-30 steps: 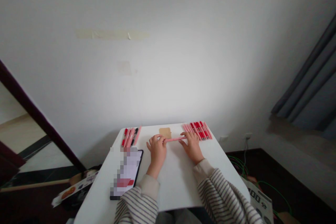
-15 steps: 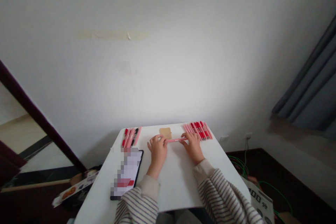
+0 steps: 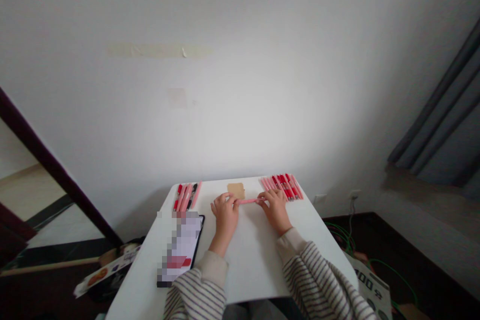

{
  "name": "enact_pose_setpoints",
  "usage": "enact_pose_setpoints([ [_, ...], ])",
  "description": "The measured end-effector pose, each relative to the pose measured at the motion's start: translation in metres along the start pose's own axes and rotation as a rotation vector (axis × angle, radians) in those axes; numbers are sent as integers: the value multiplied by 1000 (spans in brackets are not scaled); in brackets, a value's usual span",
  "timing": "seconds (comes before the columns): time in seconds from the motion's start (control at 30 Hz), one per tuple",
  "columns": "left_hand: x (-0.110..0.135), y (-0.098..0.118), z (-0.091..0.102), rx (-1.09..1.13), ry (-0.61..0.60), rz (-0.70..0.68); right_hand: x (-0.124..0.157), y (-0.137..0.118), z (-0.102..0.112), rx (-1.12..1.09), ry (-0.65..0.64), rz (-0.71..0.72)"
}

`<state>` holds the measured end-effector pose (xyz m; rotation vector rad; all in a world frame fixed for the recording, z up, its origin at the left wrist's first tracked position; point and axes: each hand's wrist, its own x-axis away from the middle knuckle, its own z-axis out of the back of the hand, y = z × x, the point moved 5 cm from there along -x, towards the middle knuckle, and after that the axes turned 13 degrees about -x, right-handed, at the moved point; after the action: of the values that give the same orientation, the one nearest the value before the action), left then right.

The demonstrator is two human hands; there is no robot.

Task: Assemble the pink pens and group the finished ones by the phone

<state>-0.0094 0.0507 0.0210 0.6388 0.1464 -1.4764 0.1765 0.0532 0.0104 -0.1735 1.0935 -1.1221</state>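
A pink pen (image 3: 247, 201) lies crosswise between my hands over the white table (image 3: 255, 265). My left hand (image 3: 226, 214) pinches its left end, and my right hand (image 3: 275, 209) has its fingers closed on the right end. Just beyond the pen is a small tan square (image 3: 236, 190), perhaps a paper pad. At the back right, close past my right hand, several pink and red pens (image 3: 285, 185) lie side by side. Another row of pink, red and black pens (image 3: 186, 197) rests at the back left.
A phone (image 3: 183, 250) with a blurred screen lies left of my left forearm. The white wall (image 3: 240, 110) rises behind the table. On the floor at right are green cables (image 3: 343, 235) and a printed box (image 3: 369, 285); a grey curtain (image 3: 442, 125) hangs above.
The pink pen seems to have turned slightly between my fingers; less of its pale marking shows. Both hands stay almost in place.
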Motion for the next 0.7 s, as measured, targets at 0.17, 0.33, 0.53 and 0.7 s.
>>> enact_pose_setpoints([
  [0.17,-1,2,1,38,21,-60,1,0,0,-6,-27,-46],
  [0.33,-1,-2,-1,2,35,-6,1,-1,0,-17,-20,-34],
  [0.53,-1,2,2,31,5,-31,0,-1,3,-56,-6,-34],
  [0.7,-1,1,3,33,20,-30,0,1,1,-69,-24,-51],
])
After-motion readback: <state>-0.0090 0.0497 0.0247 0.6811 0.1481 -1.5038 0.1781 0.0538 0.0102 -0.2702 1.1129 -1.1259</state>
